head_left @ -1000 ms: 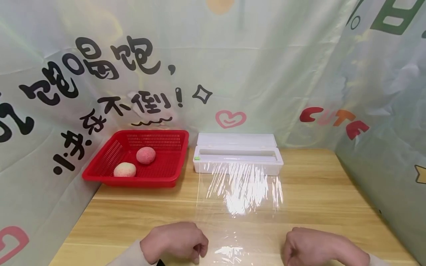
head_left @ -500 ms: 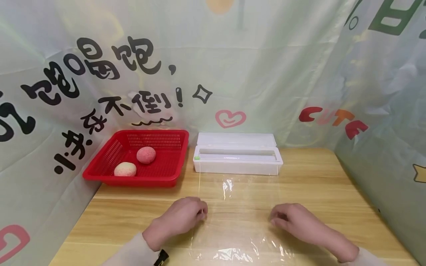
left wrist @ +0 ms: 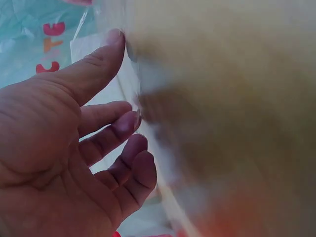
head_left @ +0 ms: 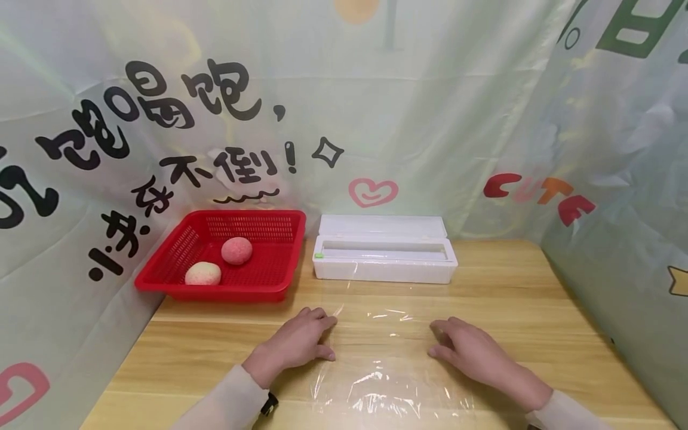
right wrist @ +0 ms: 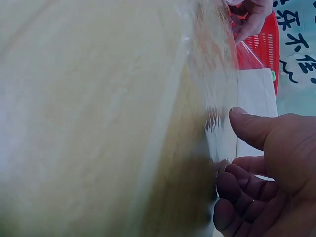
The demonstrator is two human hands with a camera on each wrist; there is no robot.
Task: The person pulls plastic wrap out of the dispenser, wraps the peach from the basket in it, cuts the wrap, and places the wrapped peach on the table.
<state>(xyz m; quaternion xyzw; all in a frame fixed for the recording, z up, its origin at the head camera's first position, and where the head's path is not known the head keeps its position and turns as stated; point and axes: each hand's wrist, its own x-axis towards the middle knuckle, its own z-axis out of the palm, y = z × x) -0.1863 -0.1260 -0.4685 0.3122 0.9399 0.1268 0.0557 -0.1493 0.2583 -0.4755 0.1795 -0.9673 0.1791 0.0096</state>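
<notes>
A sheet of clear cling film [head_left: 383, 388] runs from the white film dispenser [head_left: 384, 272] toward the table's near side, wrinkled and shiny at its near end. My left hand [head_left: 298, 341] is at the sheet's left edge, thumb and fingers apart. On the opposite edge my right hand [head_left: 475, 353] has its thumb spread from its fingers too. In the left wrist view the fingertips [left wrist: 137, 119] are loosely bent right at the film, gripping nothing. Gathered creases of film [right wrist: 213, 118] pass beside the right hand's thumb and fingers in the right wrist view.
A red basket [head_left: 215, 294] stands at the back left, holding a pink ball [head_left: 236, 251] and a cream ball [head_left: 203, 274]. The dispenser's lid [head_left: 383, 227] is raised. Printed cloth [head_left: 430, 119] hangs behind and beside the wooden table [head_left: 537, 310].
Both hands have moved forward from the near edge and their curled fingers have loosened. The film, stretched and glossy before, now lies lower and slacker on the table.
</notes>
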